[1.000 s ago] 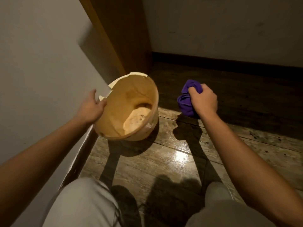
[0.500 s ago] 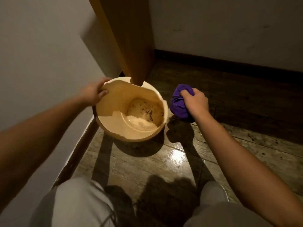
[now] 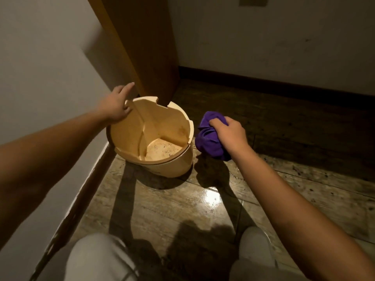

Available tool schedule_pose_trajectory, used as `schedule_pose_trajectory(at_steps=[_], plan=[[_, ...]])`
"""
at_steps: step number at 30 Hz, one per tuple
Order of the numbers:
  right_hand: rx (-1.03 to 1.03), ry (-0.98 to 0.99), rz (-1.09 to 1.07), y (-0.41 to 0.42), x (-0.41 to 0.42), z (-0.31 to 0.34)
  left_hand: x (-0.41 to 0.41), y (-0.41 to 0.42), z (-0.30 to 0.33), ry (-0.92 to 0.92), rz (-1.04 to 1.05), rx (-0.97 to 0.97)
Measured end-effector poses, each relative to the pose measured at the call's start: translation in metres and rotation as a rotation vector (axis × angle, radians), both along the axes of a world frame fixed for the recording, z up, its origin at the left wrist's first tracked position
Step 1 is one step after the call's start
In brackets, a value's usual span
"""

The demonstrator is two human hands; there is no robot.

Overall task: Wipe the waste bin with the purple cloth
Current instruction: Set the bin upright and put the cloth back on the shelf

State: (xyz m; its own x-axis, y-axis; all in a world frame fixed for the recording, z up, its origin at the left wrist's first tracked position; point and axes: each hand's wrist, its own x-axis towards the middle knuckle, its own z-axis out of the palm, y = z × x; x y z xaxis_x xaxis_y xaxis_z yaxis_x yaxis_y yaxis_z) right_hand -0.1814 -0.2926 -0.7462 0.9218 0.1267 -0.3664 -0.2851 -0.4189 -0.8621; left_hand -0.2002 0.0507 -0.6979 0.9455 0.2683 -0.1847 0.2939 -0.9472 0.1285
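The waste bin (image 3: 172,165) is a cream plastic tub with a notched rim. It stands upright on the wooden floor, and dark specks dirty its bottom. My left hand (image 3: 115,108) grips the rim at its far left, thumb inside and index finger lifted. The purple cloth (image 3: 207,140) is bunched up just right of the bin, a little apart from its wall. My right hand (image 3: 229,132) is shut on the cloth from above.
A white wall (image 3: 50,78) with a dark skirting runs along the left. A wooden door edge (image 3: 142,47) rises right behind the bin. The floor (image 3: 211,197) shines with a bright glare spot. My knees in light trousers (image 3: 95,258) fill the bottom.
The bin went from tilted with its mouth towards me to upright on the floor. My left hand stayed on the rim. The cloth hand stayed just right of the bin.
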Motion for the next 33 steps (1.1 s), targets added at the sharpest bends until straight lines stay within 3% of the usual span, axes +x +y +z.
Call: schedule_pose_trajectory(at_steps=[2, 4, 6, 8, 11, 13, 15, 19, 22, 27, 30, 33], plan=[[0.028, -0.055, 0.015, -0.003, 0.004, 0.032, -0.003, -0.013, 0.034, -0.172, -0.02, -0.017], [0.023, -0.145, 0.072, -0.004, 0.008, 0.083, -0.011, -0.037, 0.084, -0.288, 0.092, -0.282], [0.004, -0.22, 0.15, 0.0, 0.003, 0.134, -0.03, -0.077, 0.133, -0.174, 0.304, -0.783], [-0.054, -0.268, 0.211, 0.001, -0.007, 0.211, -0.049, -0.118, 0.203, 0.064, 0.401, -1.124], [-0.196, -0.442, 0.324, 0.002, -0.026, 0.328, -0.063, -0.172, 0.302, 0.144, 0.415, -1.343], [-0.239, -0.605, 0.467, -0.001, -0.038, 0.4, -0.062, -0.196, 0.363, 0.044, 0.465, -1.458], [-0.154, -0.654, 0.535, -0.013, -0.041, 0.471, -0.06, -0.209, 0.436, -0.046, 0.548, -1.57], [0.285, -0.379, 0.311, -0.04, -0.017, 0.582, -0.048, -0.205, 0.558, -0.207, 0.603, -1.679], [0.406, -0.253, 0.16, -0.042, 0.011, 0.657, -0.022, -0.207, 0.645, -0.365, 0.554, -1.682], [0.725, 0.243, 0.216, -0.026, 0.047, 0.745, 0.028, -0.213, 0.753, -0.524, 0.445, -1.745], [0.811, 0.199, 0.208, -0.007, 0.067, 0.777, 0.056, -0.205, 0.775, -0.528, 0.418, -1.717], [0.663, 0.069, 0.046, 0.013, 0.098, 0.798, 0.088, -0.184, 0.78, -0.509, 0.393, -1.685]])
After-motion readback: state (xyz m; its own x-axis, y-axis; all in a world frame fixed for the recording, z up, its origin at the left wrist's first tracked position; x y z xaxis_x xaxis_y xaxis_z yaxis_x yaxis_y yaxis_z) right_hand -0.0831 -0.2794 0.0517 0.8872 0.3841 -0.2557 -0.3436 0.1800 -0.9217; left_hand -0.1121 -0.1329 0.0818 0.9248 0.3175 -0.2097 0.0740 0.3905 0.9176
